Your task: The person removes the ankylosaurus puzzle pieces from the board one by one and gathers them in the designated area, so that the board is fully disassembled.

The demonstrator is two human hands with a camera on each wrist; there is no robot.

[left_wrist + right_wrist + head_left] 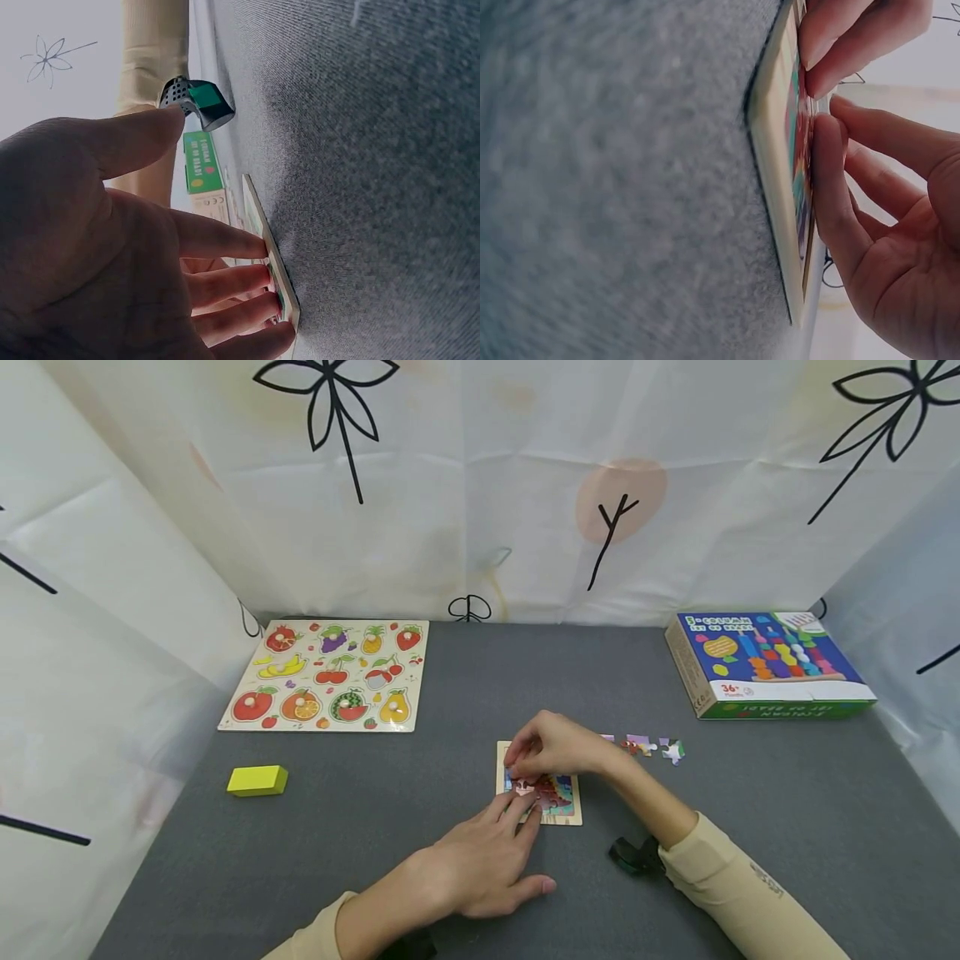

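Note:
A small jigsaw puzzle with a pale wooden frame (576,819) lies flat on the table, its colourful picture partly covered by both hands. My left hand (483,864) rests its fairly straight fingers on the near left part of the puzzle, thumb spread away. Above the puzzle's far left corner, my right hand (558,746) bends down with thumb and fingertips pinched at a puzzle piece, mostly hidden by the fingers. In the right wrist view, the right thumb (829,161) lies close against the picture. Loose puzzle pieces (639,745) lie behind the right forearm.
At the back left is a fruit puzzle board (352,687), with a yellow block (257,781) nearer me. A blue and green toy box (772,668) stands at the back right. White patterned cloth (525,527) surrounds the grey table (337,852).

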